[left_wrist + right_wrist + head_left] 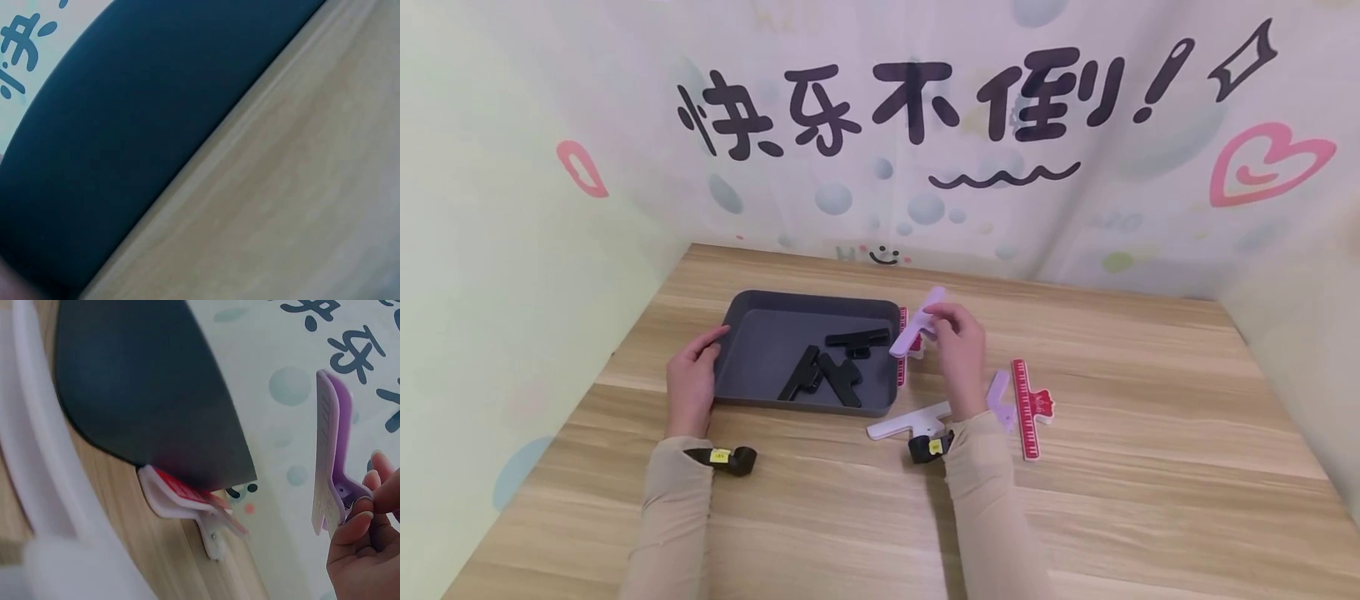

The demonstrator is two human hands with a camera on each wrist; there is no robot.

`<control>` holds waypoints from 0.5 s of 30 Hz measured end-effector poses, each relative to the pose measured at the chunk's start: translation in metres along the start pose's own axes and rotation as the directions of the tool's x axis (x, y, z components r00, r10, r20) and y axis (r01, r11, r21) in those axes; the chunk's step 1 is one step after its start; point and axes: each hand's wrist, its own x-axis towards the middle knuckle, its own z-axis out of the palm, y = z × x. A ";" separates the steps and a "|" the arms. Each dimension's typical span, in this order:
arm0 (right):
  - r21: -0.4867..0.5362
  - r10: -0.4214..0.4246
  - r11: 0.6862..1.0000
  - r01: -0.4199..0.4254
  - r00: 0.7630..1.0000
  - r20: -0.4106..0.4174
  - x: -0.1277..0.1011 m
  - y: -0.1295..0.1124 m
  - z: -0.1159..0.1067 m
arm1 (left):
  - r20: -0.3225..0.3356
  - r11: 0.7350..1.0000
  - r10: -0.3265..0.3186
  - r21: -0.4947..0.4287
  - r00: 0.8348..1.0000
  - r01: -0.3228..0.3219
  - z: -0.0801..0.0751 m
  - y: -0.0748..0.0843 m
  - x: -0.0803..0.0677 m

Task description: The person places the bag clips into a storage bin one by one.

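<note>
Clips are being gathered, by the look of it, into the dark grey tray (739,312): three black clips (824,373) are already lying inside it, while a white clip (901,423), a red ruler-marked clip (1028,408) and a pale purple clip (999,392) are still lying on the wooden table (1150,467) to the tray's right, and a red and white clip (187,499) is sitting against the tray's right wall. So the sorting is looking roughly half done. The right hand (958,354) is pinching a lilac clip (919,327) by its handle end, fingers curled round it, holding it in the air just over the tray's right edge. This clip is looking long and flat, its two pale purple blades closed together and fine ruler marks running along one face. The left hand (691,379) is resting against the tray's left wall, fingers fairly straight, steadying it.
</note>
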 end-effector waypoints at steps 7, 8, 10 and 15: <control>-0.060 -0.024 0.998 0.025 0.999 0.026 -0.003 0.000 0.010 | -0.004 1.000 0.003 0.019 1.000 -0.003 0.000 -0.001 0.001; -0.067 -0.032 0.997 0.034 0.999 0.026 -0.004 0.001 0.011 | -0.005 1.000 0.003 0.022 1.000 -0.003 0.000 -0.001 0.001; -0.076 -0.041 0.996 0.044 0.999 0.031 -0.004 0.001 0.013 | -0.004 1.000 0.002 0.022 1.000 -0.002 0.000 0.000 0.001; -0.093 -0.021 0.995 0.029 0.997 0.078 -0.006 0.002 0.018 | -0.007 1.000 0.002 0.018 1.000 -0.002 0.000 0.001 0.001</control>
